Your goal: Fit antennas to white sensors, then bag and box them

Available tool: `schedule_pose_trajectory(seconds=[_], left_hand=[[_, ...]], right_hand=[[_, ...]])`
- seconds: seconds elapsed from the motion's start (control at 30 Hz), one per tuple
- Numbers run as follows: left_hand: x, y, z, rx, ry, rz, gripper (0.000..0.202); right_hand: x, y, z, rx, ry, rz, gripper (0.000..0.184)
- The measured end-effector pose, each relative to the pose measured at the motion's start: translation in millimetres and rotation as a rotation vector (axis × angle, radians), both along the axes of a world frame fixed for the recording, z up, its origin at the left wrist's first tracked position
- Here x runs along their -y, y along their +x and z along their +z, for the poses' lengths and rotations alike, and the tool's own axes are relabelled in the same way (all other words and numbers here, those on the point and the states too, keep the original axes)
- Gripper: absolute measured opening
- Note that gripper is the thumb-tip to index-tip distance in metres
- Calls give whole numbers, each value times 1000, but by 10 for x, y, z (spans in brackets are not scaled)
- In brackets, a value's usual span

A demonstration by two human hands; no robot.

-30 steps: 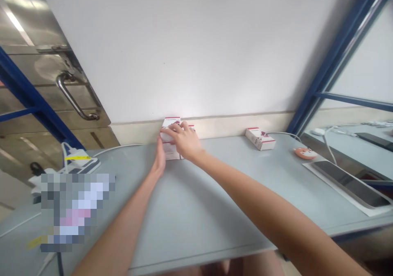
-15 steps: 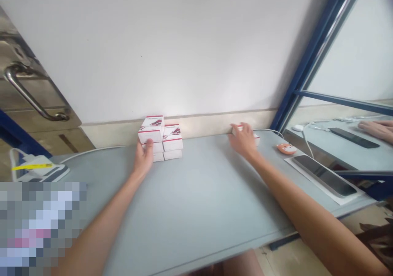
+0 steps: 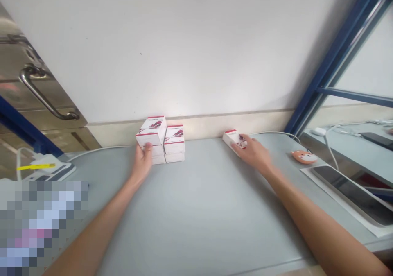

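Arms: We are reaching forward from the bottom of the frame, both bare forearms stretched over the table (image 3: pixel 196 222).

Left grip (image 3: pixel 141 162): We are pressing it against the front of the stack, thumb upright; we cannot tell whether it is closing on a box.

Right grip (image 3: pixel 253 154): We are holding the single white box (image 3: pixel 233 140) with a narrow grip, fingers curled over its near side, right of centre at the table's far edge.

Stack: We are keeping the stack of white boxes (image 3: pixel 160 139) left of centre against the wall, in two touching columns; the taller left one has a slightly tilted box on top. Each box shows red edging and a dark red print.

Right side: We are seeing a dark-screened device (image 3: pixel 353 195) lying on a white sheet (image 3: pixel 310 173), with an orange fox-shaped object (image 3: pixel 303 156) just beyond it and a white cable (image 3: pixel 276 132) running along the table's back edge.

Left side: A pixelated patch (image 3: pixel 39 227) is covering the lower left corner, and a white device with a yellow strip (image 3: pixel 46 170) is sitting just above it.

Far side: A white wall (image 3: pixel 184 42) is rising behind the table, between a steel door handle (image 3: pixel 46 93) at upper left and a blue window frame (image 3: pixel 334 63) at upper right.
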State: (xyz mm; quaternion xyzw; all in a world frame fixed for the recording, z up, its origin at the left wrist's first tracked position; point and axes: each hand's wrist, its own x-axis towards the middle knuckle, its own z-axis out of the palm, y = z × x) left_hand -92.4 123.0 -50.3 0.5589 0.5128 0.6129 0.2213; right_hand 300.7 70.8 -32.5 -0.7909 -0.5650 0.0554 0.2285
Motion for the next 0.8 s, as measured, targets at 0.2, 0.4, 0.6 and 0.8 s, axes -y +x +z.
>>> schedule_pose_trajectory(seconds=[0.2,0.4,0.6,0.8], left_hand=[[132,39,90,-78,172,92,65],[608,477,313,-248,554,133,28],[1054,1105,294,225,-203,-514,60],[1000,977,225,121,-79,-599,70]], right_hand=[[85,-246,89,-528,54,190,64],[276,-603,149,-1256,16,564,71],[493,-893,138,-1373,-245,886,68],[518,-820,165,-1053,33,881,58]])
